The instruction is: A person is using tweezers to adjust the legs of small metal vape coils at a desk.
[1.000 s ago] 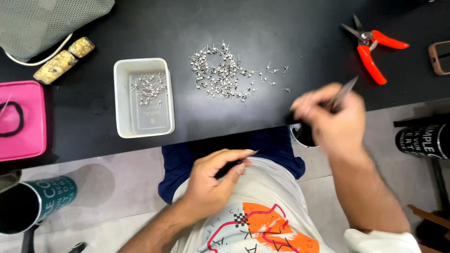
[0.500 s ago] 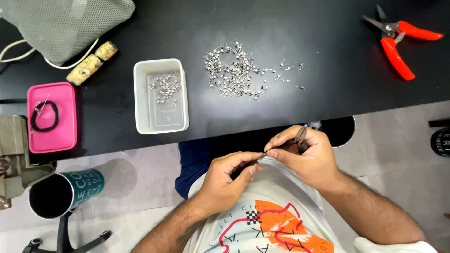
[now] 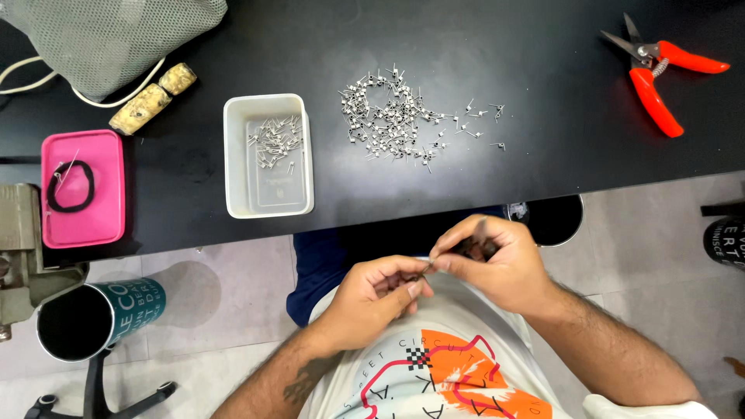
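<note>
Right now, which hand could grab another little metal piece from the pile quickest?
Probably the right hand: it sits closer under the loose pile. The left hand is lower, nearer the body.

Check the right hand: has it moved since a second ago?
Yes. The right hand was out past the black table's front edge, further right; it has come in and down to meet the left hand over the lap.
</note>
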